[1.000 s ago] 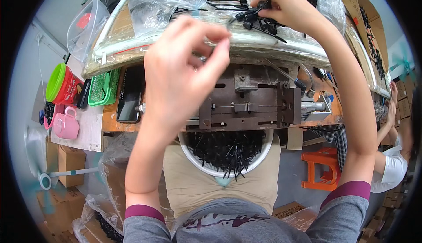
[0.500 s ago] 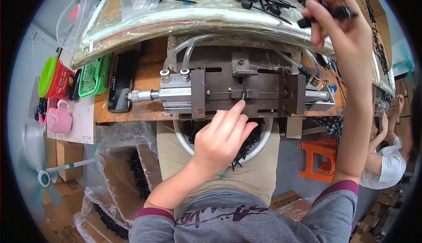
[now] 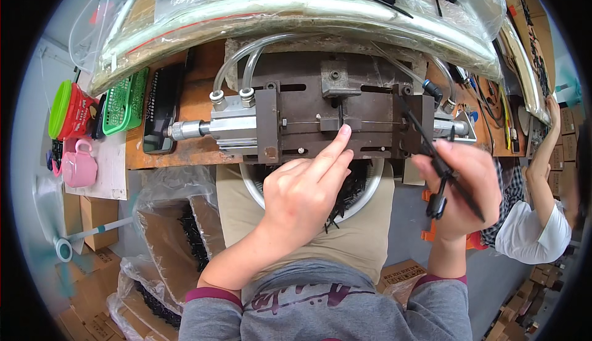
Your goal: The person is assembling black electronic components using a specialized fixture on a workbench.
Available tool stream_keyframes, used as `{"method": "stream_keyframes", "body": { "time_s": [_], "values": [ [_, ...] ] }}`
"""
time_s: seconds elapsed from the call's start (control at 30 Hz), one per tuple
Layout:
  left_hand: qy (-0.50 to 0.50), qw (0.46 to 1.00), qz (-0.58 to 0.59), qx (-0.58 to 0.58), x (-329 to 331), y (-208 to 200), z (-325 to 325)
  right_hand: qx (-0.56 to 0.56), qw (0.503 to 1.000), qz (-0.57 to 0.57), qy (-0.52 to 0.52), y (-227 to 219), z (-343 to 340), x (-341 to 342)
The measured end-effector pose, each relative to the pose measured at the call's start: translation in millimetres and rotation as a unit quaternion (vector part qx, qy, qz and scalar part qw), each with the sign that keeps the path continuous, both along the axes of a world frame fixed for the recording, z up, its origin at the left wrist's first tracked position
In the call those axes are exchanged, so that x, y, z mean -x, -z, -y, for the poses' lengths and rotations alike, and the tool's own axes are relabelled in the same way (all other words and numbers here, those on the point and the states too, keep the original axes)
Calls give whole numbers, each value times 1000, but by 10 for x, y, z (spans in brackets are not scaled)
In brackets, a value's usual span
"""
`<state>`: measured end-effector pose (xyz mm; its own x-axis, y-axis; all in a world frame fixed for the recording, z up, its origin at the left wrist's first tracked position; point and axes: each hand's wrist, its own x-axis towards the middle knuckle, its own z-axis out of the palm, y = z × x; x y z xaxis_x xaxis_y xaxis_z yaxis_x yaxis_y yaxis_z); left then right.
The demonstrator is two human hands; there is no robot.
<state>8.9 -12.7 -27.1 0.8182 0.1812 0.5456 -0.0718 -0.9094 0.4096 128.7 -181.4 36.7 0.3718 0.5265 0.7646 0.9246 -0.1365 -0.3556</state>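
One open left hand [image 3: 299, 196] seemingly presses the oblong brown metal fixture [image 3: 302, 106]; beside it, the right hand [image 3: 470, 180] grips slim black plastic stalks [image 3: 436, 206].

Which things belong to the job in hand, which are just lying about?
In use:
metal fixture, left hand at its centre
black stemmed parts in right hand
white basin, likely

Lying about, apparently:
pink mug
green basket
red tub
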Motion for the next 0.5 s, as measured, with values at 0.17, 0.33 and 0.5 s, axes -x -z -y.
{"method": "stream_keyframes", "body": {
  "time_s": [0.17, 0.33, 0.5],
  "values": [
    [27, 997, -1, 68, 21, -106, -11, 23, 999, 38, -21, 189, 49, 99],
    [143, 938, 73, 306, 74, -313, 31, 104, 988, 17, -110, 225, 13, 252],
    [125, 935, 48, 327, 145, -278, -29, 72, 989, 3, -128, 344, -72, 220]
  ]
}}
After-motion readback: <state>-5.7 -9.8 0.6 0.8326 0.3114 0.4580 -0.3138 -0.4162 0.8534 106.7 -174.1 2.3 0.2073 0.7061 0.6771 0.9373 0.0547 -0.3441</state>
